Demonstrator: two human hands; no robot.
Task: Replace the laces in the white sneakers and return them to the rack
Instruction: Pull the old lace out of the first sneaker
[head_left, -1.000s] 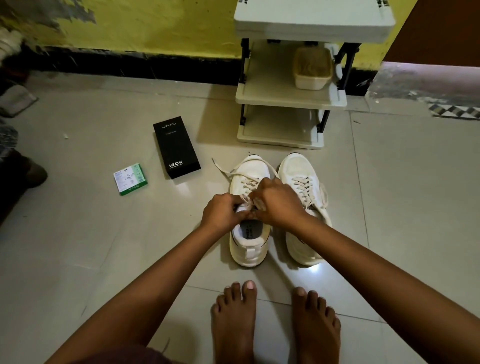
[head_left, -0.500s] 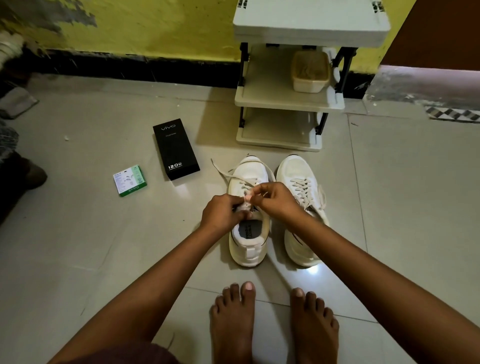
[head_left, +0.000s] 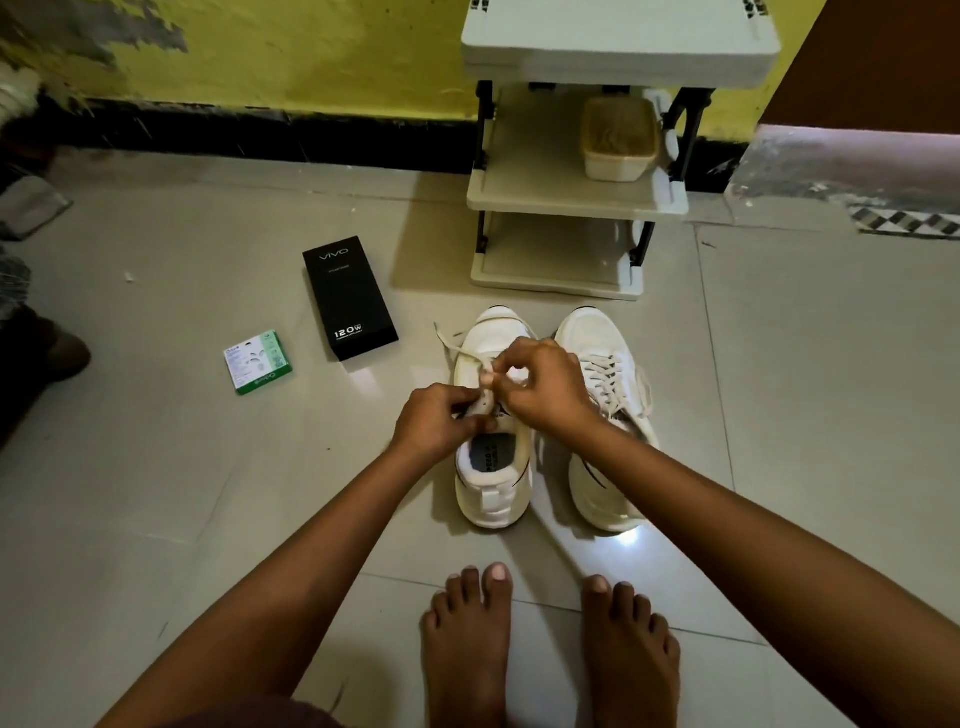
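White left sneaker sat on the tiled floor at centre, touching its pair, the right sneaker, at 3 o'clock. Left hand pinched the lace at the tongue; right hand pinched lace just above it. Shoe rack stood at 12 o'clock, a tub on its middle shelf. Black box and green packet lay at 10 o'clock. Bare feet at 6.

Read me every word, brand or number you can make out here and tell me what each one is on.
"vivo": top of the black box.
"120W": bottom of the same box.
Small green and white box: print too small to read.
Insole label in the left sneaker: blurred, unreadable.
Rack top corners: dark marks, unreadable.
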